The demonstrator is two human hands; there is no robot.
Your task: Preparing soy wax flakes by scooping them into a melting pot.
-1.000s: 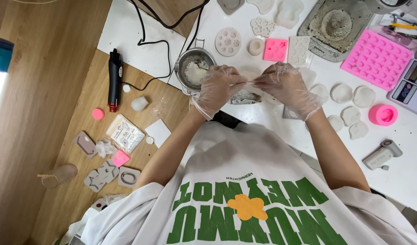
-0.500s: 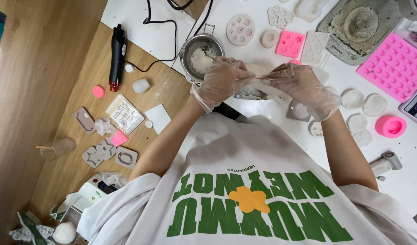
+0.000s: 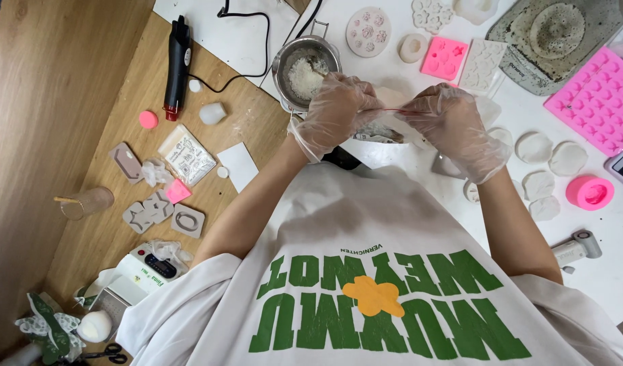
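Both hands gloved in clear plastic, working over the white table (image 3: 392,163) edge. Left hand (image 3: 335,112) and right hand (image 3: 453,125) sit close together with a thin reddish strand (image 3: 392,110) stretched between them. Left fingertips are pinched together on the strand's left end, and right fingertips look pinched on the right end, though the glove folds blur the exact contact. The strand hangs just above the table, near and to the right of the small metal pot (image 3: 304,64) of white flakes, with a crumpled grey-white piece (image 3: 376,134) on the table just below it. Long axis runs left-right across the scene, nearly level, right end a touch lower; it is taut, no visible sag. To handle it well, judged from this view: keep tension even, pinch close to the ends, avoid twisting, and keep gloves from slipping on such a thin piece. Pink star mold (image 3: 444,57) and round white mold (image 3: 369,31) lie farther off. A black heat gun (image 3: 177,64) lies well apart on the left wood surface.
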